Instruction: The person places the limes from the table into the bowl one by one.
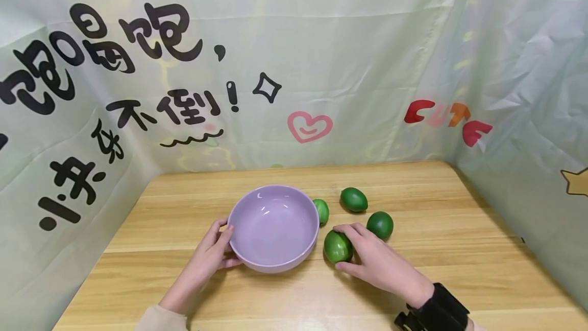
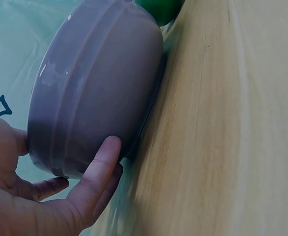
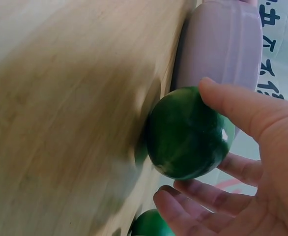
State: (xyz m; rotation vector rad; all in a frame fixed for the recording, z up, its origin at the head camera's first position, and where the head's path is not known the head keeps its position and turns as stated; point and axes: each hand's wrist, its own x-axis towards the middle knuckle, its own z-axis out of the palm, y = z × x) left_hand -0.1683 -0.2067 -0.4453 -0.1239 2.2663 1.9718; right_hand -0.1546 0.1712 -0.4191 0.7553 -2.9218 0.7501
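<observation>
A lilac bowl (image 1: 273,229) stands on the table with nothing inside it. My left hand (image 1: 209,254) holds its left side, thumb at the rim and fingers against the outer wall; the left wrist view shows fingers along the bowl's side (image 2: 100,83). To the right of the bowl, my right hand (image 1: 378,264) grips a glossy green lime (image 1: 337,247) between thumb and fingers. In the right wrist view the thumb presses one side of that lime (image 3: 188,135), which appears to be at or just above the table; any gap cannot be told.
Three more green fruits lie near: a lighter one (image 1: 322,211) beside the bowl's right side, partly hidden by it, a pointed one (image 1: 353,199) farther back, and a round one (image 1: 380,225) behind the right hand. A printed cloth (image 1: 358,65) borders the wooden table (image 1: 184,193).
</observation>
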